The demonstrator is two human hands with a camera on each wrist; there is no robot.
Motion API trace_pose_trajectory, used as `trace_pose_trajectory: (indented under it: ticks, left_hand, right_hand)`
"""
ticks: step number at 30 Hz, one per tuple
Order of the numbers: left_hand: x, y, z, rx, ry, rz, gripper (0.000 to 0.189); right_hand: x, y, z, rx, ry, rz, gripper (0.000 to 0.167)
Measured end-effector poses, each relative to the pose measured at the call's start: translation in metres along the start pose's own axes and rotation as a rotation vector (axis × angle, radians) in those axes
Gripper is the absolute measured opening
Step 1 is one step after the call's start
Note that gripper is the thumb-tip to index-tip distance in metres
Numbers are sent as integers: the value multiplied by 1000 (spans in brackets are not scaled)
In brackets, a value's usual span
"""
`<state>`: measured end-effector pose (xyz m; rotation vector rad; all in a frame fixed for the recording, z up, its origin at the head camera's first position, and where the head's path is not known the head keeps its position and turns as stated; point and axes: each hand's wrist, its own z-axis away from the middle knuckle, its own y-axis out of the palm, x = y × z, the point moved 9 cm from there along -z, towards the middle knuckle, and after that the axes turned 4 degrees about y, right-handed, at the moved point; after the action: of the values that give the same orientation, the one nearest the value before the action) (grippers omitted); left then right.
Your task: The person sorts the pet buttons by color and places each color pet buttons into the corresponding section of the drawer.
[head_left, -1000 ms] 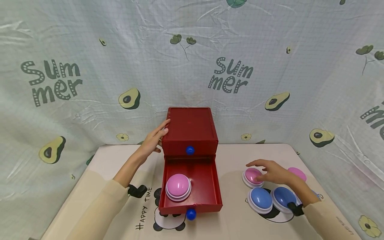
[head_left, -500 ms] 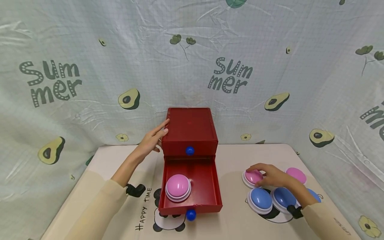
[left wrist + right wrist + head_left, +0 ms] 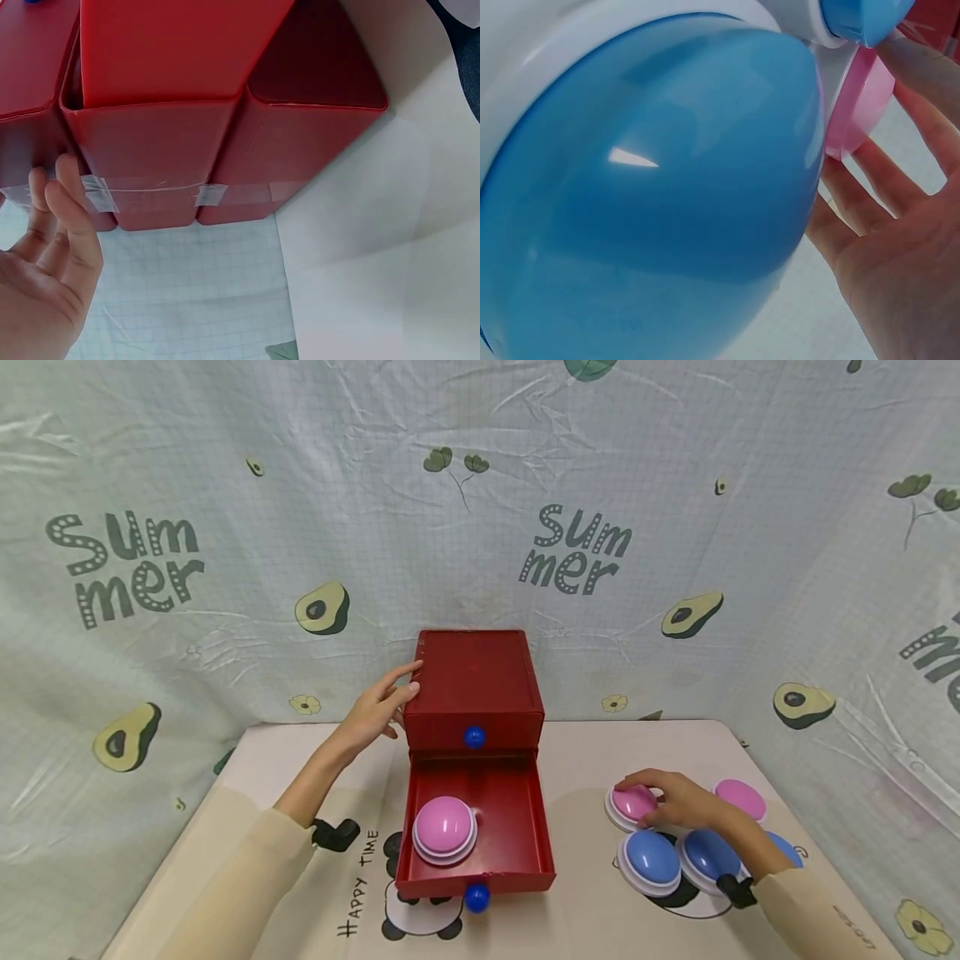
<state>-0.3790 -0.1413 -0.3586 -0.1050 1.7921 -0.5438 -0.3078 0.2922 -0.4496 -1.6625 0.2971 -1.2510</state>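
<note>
My left hand point(image 3: 367, 718) rests its fingers on the upper left side of a red two-drawer cabinet point(image 3: 480, 672). In the left wrist view those fingers point(image 3: 69, 187) lie loosely bent against the red wall, near clear tape. The lower drawer point(image 3: 513, 839) is pulled out and holds a pink dome button point(image 3: 444, 825) with a white base on its left side. Over on the right, my right hand point(image 3: 678, 797) grips another pink dome button point(image 3: 632, 802), fingers and thumb spread round its dome. The right wrist view shows this pink dome point(image 3: 866, 105) partly hidden by blue ones.
Two blue dome buttons, one nearer point(image 3: 652, 857) and one under my wrist point(image 3: 708, 853), stand in front of the right hand. A further pink button point(image 3: 741, 797) and a partly covered blue one point(image 3: 784, 850) lie beyond the forearm. A patterned curtain point(image 3: 480, 543) hangs behind the table.
My right hand's fingers have closed down round the pink button, from hovering over it with the index finger stretched out. The left hand stays at the cabinet.
</note>
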Motion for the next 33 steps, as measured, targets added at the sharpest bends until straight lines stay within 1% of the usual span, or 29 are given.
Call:
trace_pose_trajectory:
  ticks: [9, 14, 18, 25, 33]
  left_hand:
    - [-1, -1, 2, 8, 26, -22, 56]
    - [-3, -1, 2, 6, 39, -31, 57]
    - [-3, 0, 3, 4, 37, -26, 56]
    - [-2, 1, 2, 11, 34, -9, 57]
    - [-4, -2, 1, 14, 33, -5, 57]
  right_hand:
    - [0, 2, -2, -10, 7, 5, 50]
    - [-2, 5, -3, -19, 25, 14, 50]
    - [-3, 6, -2, -23, 38, 25, 50]
    - [2, 4, -1, -37, 5, 57, 49]
    - [8, -2, -1, -62, -36, 71, 49]
